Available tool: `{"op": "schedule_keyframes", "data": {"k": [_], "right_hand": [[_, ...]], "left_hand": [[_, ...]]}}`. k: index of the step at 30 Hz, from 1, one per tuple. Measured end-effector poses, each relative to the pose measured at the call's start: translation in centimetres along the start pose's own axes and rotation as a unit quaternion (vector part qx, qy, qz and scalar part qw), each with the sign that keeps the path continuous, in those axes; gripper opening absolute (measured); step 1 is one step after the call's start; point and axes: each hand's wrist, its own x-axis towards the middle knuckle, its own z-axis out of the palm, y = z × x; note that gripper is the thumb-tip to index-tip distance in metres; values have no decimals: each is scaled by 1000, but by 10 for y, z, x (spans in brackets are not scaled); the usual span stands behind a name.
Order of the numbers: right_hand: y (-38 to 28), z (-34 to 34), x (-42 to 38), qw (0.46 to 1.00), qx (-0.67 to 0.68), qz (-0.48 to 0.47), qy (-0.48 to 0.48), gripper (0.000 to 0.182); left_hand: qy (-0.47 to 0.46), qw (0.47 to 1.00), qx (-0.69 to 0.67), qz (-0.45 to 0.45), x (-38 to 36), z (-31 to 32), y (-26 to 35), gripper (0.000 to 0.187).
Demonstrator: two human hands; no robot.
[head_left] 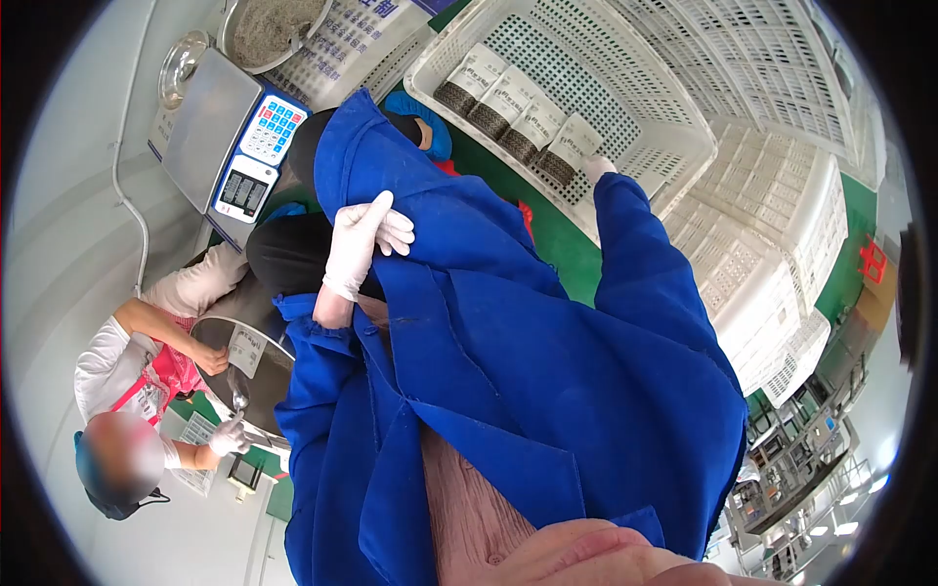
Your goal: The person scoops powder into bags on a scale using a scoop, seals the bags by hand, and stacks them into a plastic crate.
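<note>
My left hand (367, 240), in a white glove, rests over the lap of the blue coat (440, 244). Its thumb stands apart from loosely bent fingers, and nothing shows in it. My right hand (598, 169) reaches into a white plastic crate (674, 146), its gloved fingers at the upper end of a pouch (572, 148). Those fingers are small in view and seem closed on the pouch edge. More such pouches (503, 100) lie in a row beside it, white with dark print and a window showing dark, grain-like contents.
Stacked white crates (752, 234) stand at the right. A digital scale (256, 156) and a metal bowl of grainy material (274, 29) are at upper left. Below them, a co-worker (147, 361) holds a pouch (245, 350) and a metal scoop (237, 389) over a large metal drum (269, 400).
</note>
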Motion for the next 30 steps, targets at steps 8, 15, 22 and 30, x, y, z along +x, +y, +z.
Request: {"op": "schedule_keyframes", "data": {"k": [8, 15, 22, 30], "right_hand": [[-1, 48, 19, 1000, 17, 14, -21, 54], [-15, 66, 37, 991, 60, 120, -15, 57], [25, 132, 112, 991, 103, 77, -28, 70], [-13, 110, 124, 966, 154, 184, -94, 81]], "left_hand": [[-43, 999, 4, -12, 12, 0, 5, 52], [-81, 995, 7, -64, 22, 4, 23, 49], [-136, 982, -7, -132, 42, 9, 52, 46], [-155, 962, -18, -225, 58, 3, 65, 38]]}}
